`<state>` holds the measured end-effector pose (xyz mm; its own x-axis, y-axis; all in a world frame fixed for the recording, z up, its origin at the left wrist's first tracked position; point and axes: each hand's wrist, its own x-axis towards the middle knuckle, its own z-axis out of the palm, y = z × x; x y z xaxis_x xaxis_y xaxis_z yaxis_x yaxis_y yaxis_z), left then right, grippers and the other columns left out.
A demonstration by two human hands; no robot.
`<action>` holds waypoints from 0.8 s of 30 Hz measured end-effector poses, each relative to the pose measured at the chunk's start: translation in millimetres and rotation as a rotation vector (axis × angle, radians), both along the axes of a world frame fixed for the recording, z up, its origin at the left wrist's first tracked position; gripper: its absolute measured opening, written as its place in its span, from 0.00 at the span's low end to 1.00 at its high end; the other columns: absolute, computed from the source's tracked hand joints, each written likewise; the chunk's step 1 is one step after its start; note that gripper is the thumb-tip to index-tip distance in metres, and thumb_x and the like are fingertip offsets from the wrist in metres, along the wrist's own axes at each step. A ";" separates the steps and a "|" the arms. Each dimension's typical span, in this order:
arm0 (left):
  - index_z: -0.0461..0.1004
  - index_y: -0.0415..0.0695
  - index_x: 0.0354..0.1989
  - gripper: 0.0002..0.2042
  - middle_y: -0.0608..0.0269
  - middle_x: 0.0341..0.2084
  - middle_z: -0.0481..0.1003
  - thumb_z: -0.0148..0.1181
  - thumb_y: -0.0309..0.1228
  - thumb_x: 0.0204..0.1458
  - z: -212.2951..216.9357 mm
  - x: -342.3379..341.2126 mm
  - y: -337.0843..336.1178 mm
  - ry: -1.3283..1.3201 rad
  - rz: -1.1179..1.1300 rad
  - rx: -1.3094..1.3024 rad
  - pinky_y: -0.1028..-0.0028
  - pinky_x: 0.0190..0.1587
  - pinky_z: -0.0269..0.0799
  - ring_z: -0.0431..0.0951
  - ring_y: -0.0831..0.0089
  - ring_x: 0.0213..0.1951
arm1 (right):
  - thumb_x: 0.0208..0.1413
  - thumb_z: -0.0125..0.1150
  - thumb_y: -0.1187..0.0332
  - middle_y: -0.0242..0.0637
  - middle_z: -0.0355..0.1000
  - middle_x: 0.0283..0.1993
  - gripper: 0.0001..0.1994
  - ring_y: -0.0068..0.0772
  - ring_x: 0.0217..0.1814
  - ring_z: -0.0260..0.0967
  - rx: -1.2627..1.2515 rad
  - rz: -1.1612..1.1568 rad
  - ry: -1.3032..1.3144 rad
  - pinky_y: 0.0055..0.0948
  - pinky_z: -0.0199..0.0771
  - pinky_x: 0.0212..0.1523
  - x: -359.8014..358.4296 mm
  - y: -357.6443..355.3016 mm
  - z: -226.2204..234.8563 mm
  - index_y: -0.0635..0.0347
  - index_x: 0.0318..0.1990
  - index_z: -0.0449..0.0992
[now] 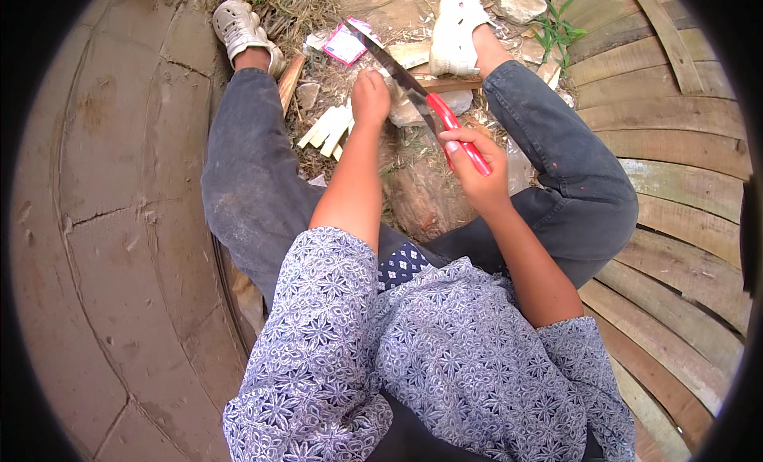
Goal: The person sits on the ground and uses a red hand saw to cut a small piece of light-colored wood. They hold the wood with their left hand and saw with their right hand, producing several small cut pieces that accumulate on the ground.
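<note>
My right hand [482,166] is wrapped round the red handle of a handsaw [395,71]. Its long dark blade narrows away from me, slanting up and to the left past my other hand. My left hand [371,99] is a closed fist beside the blade, low between my legs; what its fingers hold, if anything, is hidden. Just beyond it lies a pale flat wood piece [410,55], and a brown wood strip [450,85] shows behind the blade. Several pale cut wood sticks [327,131] lie in a small heap to the left of my left wrist.
A pink and white packet [346,44] lies on the ground near the saw's tip. Grey stones [433,108] and wood chips surround my hands. Wooden slats [668,132] run along the right, a cracked brown surface [119,199] along the left. My shoes [457,33] stand at the far side.
</note>
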<state>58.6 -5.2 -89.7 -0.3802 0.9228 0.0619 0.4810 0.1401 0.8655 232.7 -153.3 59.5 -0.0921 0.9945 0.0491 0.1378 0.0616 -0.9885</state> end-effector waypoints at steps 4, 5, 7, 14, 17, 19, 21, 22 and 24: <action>0.70 0.36 0.40 0.23 0.32 0.40 0.74 0.33 0.44 0.64 0.1 0.4 1.3 -0.058 -0.004 -0.025 0.48 0.49 0.65 0.71 0.34 0.46 | 0.61 0.58 0.74 0.29 0.75 0.37 0.07 0.14 0.37 0.68 -0.040 0.011 0.091 0.17 0.67 0.38 4.9 4.9 -7.4 0.62 0.44 0.79; 0.70 0.36 0.41 0.23 0.32 0.40 0.74 0.34 0.44 0.64 0.2 -0.7 1.5 -0.060 -0.008 -0.040 0.48 0.49 0.65 0.71 0.34 0.46 | 0.61 0.58 0.75 0.29 0.75 0.38 0.07 0.15 0.37 0.68 -0.048 0.015 0.078 0.18 0.67 0.39 7.0 4.8 -8.1 0.62 0.44 0.79; 0.69 0.35 0.39 0.21 0.33 0.38 0.74 0.35 0.43 0.64 -1.1 -2.5 0.7 -0.018 -0.020 -0.026 0.47 0.47 0.65 0.73 0.34 0.43 | 0.61 0.58 0.75 0.30 0.75 0.38 0.07 0.15 0.38 0.68 -0.065 0.023 0.062 0.18 0.68 0.39 11.5 2.4 -9.0 0.62 0.44 0.79; 0.73 0.37 0.42 0.25 0.34 0.38 0.76 0.32 0.46 0.65 9.3 -6.5 -1.8 0.017 -0.037 -0.100 0.47 0.48 0.67 0.74 0.36 0.44 | 0.61 0.57 0.75 0.30 0.75 0.38 0.06 0.15 0.37 0.68 -0.125 0.010 0.132 0.17 0.67 0.38 23.1 -0.4 -16.6 0.63 0.43 0.79; 0.76 0.38 0.43 0.30 0.34 0.38 0.77 0.29 0.49 0.66 19.1 -6.0 0.4 0.014 0.005 -0.191 0.48 0.49 0.67 0.75 0.37 0.45 | 0.61 0.57 0.75 0.29 0.74 0.38 0.06 0.14 0.35 0.67 -0.128 0.010 0.172 0.17 0.66 0.36 20.0 2.3 -12.7 0.63 0.44 0.79; 0.78 0.37 0.41 0.32 0.34 0.38 0.77 0.28 0.50 0.66 24.5 -5.2 0.5 0.012 0.030 -0.228 0.49 0.49 0.68 0.75 0.37 0.45 | 0.61 0.57 0.75 0.28 0.74 0.38 0.07 0.13 0.34 0.66 -0.067 0.018 0.152 0.16 0.66 0.35 16.3 7.8 -13.1 0.62 0.44 0.79; 0.79 0.36 0.38 0.33 0.35 0.36 0.77 0.28 0.51 0.66 27.9 -3.4 2.0 0.021 0.038 -0.262 0.49 0.48 0.68 0.76 0.38 0.43 | 0.61 0.57 0.75 0.28 0.74 0.37 0.07 0.12 0.34 0.65 -0.041 0.022 0.135 0.16 0.65 0.35 12.5 16.8 -12.3 0.62 0.44 0.79; 0.79 0.36 0.36 0.34 0.35 0.35 0.77 0.29 0.51 0.66 28.1 -3.6 4.3 0.035 0.036 -0.276 0.48 0.47 0.69 0.76 0.38 0.42 | 0.61 0.57 0.75 0.28 0.74 0.37 0.07 0.12 0.34 0.65 -0.034 0.026 0.129 0.16 0.65 0.35 10.2 21.5 -12.7 0.61 0.44 0.79; 0.80 0.35 0.33 0.34 0.35 0.33 0.78 0.30 0.51 0.65 28.2 -5.0 7.8 0.079 0.054 -0.289 0.48 0.45 0.70 0.77 0.38 0.40 | 0.61 0.57 0.75 0.28 0.74 0.38 0.07 0.12 0.34 0.65 -0.049 0.039 0.120 0.16 0.65 0.35 6.3 27.7 -16.9 0.61 0.44 0.79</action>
